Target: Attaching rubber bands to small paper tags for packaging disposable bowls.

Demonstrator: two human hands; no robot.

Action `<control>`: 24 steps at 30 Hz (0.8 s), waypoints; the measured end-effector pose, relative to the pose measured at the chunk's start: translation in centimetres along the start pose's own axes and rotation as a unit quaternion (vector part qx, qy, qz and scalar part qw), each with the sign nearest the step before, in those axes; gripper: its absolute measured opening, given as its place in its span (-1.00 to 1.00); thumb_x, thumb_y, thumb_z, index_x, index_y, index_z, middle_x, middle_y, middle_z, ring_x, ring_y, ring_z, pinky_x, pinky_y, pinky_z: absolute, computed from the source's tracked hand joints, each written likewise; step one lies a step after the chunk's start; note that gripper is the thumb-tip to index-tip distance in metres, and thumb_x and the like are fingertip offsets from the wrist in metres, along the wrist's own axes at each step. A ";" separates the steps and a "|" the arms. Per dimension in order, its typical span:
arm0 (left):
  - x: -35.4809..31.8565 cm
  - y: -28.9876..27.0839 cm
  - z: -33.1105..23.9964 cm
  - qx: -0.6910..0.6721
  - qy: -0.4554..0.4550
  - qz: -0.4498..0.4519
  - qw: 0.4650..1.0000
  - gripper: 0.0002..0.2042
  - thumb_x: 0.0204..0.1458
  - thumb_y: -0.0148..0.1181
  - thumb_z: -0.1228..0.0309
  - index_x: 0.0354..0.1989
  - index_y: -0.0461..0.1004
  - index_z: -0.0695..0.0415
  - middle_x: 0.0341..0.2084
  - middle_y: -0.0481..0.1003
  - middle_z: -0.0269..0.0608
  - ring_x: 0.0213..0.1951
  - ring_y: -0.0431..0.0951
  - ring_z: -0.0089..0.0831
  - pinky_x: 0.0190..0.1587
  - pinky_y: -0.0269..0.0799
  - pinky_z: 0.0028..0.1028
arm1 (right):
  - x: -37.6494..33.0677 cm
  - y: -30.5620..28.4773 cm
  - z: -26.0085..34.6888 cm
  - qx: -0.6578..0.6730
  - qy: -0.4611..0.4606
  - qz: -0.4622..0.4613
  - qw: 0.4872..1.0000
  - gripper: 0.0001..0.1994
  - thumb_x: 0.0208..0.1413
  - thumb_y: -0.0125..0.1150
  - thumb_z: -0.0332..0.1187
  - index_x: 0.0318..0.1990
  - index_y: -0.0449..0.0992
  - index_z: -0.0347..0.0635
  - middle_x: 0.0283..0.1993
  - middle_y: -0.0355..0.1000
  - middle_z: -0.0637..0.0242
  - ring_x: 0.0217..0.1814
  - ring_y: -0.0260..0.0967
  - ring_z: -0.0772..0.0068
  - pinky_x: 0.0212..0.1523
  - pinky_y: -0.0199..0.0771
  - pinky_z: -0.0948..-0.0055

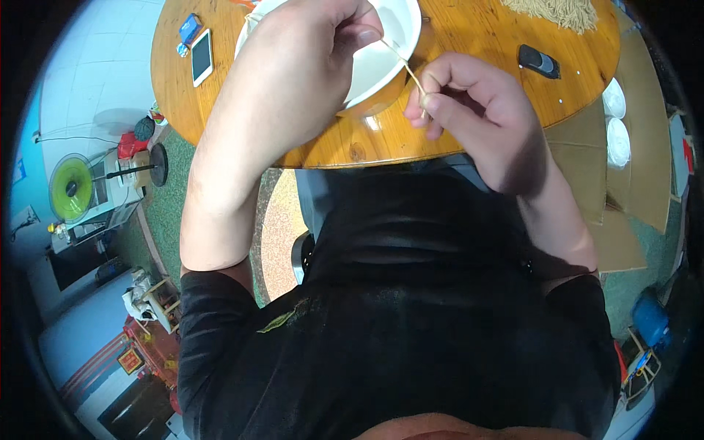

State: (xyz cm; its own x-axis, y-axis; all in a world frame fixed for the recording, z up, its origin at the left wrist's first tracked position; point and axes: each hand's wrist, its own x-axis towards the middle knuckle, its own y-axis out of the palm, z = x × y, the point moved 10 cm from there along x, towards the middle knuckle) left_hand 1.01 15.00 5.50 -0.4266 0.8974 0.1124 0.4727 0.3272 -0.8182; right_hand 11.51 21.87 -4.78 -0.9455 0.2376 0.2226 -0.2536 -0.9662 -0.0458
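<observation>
A thin tan strand of yarn (402,59) runs taut and slanting between my two hands over the near rim of a white bowl (375,81). My left hand (345,29) pinches its upper end above the bowl, the fingertips pressed together. Lower and to the right, my right hand (469,95) grips the other end between thumb and index finger, with a short tail sticking out below. The remaining fingers of the right hand curl loosely. Much of the bowl's inside is hidden behind my left hand and forearm.
The round wooden table (323,152) carries a white phone (202,57) and a small blue box (191,28) at left. A black object with a grey panel (539,61) and a bundle of tan strands (557,10) lie at right. Cardboard (579,176) and a standing fan (71,188) flank the table.
</observation>
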 end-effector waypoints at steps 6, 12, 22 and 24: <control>0.2 0.1 -0.3 -0.027 -0.005 0.013 1.000 -0.95 0.21 0.26 0.60 -0.28 0.50 0.29 -0.41 0.55 -0.03 -0.31 0.58 -0.28 -0.18 0.50 -0.36 | 0.7 -2.3 -1.5 0.192 -0.055 -0.063 0.978 -0.80 0.48 -0.03 -0.50 0.13 0.46 -0.31 -0.01 0.66 0.06 -0.06 0.64 0.44 -0.09 0.68 0.44; 0.1 0.2 0.3 -0.037 -0.015 0.014 0.999 -0.94 0.24 0.26 0.59 -0.27 0.50 0.30 -0.43 0.53 -0.05 -0.33 0.55 -0.32 -0.18 0.49 -0.38 | 1.5 -1.6 -3.3 0.286 -0.030 -0.043 0.957 -0.77 0.41 0.26 -0.43 0.13 0.56 -0.31 0.04 0.65 0.13 -0.07 0.65 0.38 -0.06 0.71 0.42; 0.1 1.0 1.3 -0.112 -0.054 0.047 0.991 -0.94 0.25 0.26 0.60 -0.27 0.51 0.30 -0.42 0.55 -0.08 -0.32 0.55 -0.37 -0.18 0.50 -0.41 | -0.8 -0.5 5.9 -0.334 -0.422 -0.103 0.837 -0.83 0.06 0.50 -0.58 -0.19 0.76 -0.14 -0.12 0.64 0.28 -0.17 0.62 0.33 -0.18 0.63 0.47; 0.2 0.7 0.7 -0.079 -0.037 0.044 0.995 -0.95 0.23 0.25 0.62 -0.28 0.51 0.30 -0.42 0.56 -0.08 -0.31 0.56 -0.37 -0.18 0.50 -0.41 | -0.8 0.3 6.1 -0.356 -0.441 -0.068 0.821 -0.79 0.01 0.51 -0.64 -0.19 0.74 -0.20 -0.11 0.62 0.25 -0.15 0.61 0.32 -0.19 0.62 0.43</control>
State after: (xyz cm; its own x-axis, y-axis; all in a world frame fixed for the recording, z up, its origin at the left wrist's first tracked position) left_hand 0.67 15.20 4.56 -0.4320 0.9019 -0.0025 0.6231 0.2964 -0.7237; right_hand 13.44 20.83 0.96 -0.4619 -0.1296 0.8774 -0.6965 -0.5594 -0.4493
